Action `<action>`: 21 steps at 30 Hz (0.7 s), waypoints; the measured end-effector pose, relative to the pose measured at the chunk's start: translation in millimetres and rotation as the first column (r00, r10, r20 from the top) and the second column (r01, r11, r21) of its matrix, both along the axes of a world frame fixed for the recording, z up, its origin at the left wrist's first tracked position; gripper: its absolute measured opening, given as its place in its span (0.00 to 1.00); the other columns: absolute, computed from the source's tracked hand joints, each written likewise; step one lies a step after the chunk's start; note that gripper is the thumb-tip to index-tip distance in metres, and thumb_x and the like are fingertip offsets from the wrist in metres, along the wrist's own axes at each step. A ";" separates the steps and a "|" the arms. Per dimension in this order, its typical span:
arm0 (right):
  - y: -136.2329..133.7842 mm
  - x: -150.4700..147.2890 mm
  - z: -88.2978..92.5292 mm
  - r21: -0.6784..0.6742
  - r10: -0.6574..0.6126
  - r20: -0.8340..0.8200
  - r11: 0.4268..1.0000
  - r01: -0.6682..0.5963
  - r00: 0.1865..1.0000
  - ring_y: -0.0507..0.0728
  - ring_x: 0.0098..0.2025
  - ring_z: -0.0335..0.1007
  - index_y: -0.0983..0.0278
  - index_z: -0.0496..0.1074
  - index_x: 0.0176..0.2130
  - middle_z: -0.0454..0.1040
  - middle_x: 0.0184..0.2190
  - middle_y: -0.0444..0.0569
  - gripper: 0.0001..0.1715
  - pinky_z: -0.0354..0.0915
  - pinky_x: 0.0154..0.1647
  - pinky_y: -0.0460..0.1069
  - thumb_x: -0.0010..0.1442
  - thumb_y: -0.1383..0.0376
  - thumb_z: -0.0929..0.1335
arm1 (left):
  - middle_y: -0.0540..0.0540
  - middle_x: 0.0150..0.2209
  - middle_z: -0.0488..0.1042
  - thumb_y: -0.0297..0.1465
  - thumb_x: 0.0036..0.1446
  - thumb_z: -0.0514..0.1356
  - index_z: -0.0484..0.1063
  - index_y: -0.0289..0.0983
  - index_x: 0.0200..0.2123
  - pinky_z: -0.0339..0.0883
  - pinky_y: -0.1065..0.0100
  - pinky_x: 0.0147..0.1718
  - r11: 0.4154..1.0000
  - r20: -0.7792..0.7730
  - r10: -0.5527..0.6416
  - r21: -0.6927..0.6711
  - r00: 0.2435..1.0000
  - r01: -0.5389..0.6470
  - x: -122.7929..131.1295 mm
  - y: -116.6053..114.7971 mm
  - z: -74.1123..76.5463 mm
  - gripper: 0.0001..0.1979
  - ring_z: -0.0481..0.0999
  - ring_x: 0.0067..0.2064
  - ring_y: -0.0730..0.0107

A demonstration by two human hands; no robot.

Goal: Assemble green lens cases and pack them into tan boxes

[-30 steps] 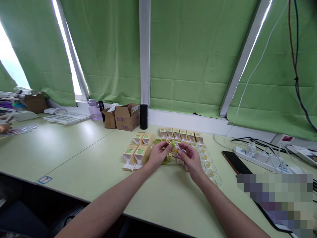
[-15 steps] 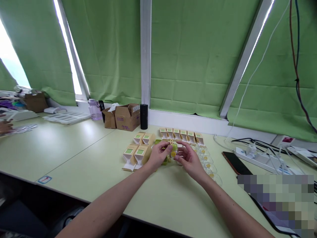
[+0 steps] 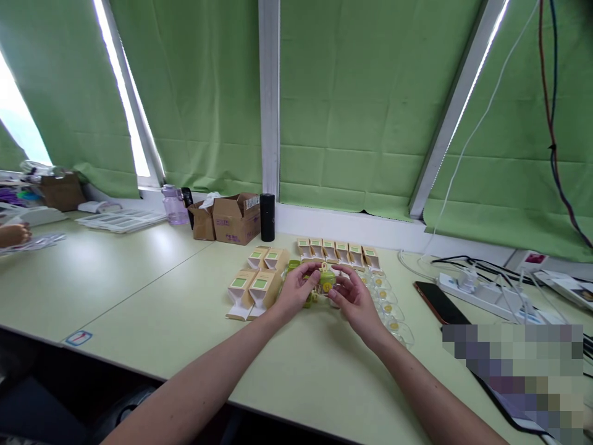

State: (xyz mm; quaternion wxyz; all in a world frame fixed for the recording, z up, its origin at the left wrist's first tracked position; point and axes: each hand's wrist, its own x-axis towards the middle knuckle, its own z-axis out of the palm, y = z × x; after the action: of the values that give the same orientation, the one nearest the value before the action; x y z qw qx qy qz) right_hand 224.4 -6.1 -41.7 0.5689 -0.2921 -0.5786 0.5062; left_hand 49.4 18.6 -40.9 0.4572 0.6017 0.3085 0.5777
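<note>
Between my hands is a small clear jar with a green lid, a pale yellow loop on top and a round yellow sticker on its front. My left hand pinches it from the left side with thumb and fingers. On the other side, the thumb and curled fingers of my right hand close on it. More green lids lie behind my left hand, partly hidden. To the right of my right hand stand rows of clear containers with yellow round stickers.
Open kraft boxes with green labels stand left of my hands, and a row of similar boxes is behind. Farther back are a cardboard carton and a black tumbler. A phone and power strip lie right. Another person's hand shows far left.
The jar has turned a little, so its yellow sticker faces me more squarely. Both my hands keep hold of it. The other person's hand at far left has shifted.
</note>
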 end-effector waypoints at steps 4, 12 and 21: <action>-1.4 1.2 2.9 -0.030 -0.002 -0.059 1.000 0.000 0.998 0.59 0.44 0.78 0.53 0.68 0.55 0.79 0.44 0.47 0.36 0.75 0.48 0.55 0.52 0.52 0.80 | 0.39 0.49 0.76 0.48 0.59 0.67 0.74 0.37 0.52 0.71 0.64 0.48 0.997 -0.015 -0.004 0.072 1.000 0.005 -1.4 -4.1 0.8 0.25 0.75 0.51 0.57; -1.0 4.4 -2.8 -0.056 -0.014 -0.119 0.998 0.008 0.993 0.57 0.46 0.78 0.53 0.70 0.55 0.77 0.42 0.45 0.33 0.73 0.55 0.55 0.54 0.52 0.79 | 0.38 0.54 0.73 0.39 0.59 0.68 0.70 0.40 0.56 0.69 0.64 0.44 0.976 -0.203 0.025 0.219 0.979 0.020 -2.3 -6.4 -2.0 0.24 0.73 0.50 0.59; 2.0 5.7 -3.6 -0.057 -0.014 -0.126 0.998 0.007 0.992 0.57 0.42 0.78 0.54 0.73 0.51 0.78 0.39 0.45 0.31 0.74 0.48 0.52 0.52 0.52 0.80 | 0.39 0.55 0.75 0.35 0.59 0.68 0.73 0.40 0.56 0.70 0.61 0.47 0.961 -0.265 0.126 0.270 0.956 -0.052 0.3 -4.9 -3.4 0.22 0.74 0.46 0.62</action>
State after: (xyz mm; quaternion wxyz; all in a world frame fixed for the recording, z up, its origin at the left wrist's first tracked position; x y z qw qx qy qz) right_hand 230.1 -4.1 -45.3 0.5987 -0.2783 -0.5253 0.5369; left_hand 49.7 13.7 -44.3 0.2993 0.7176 0.3185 0.5423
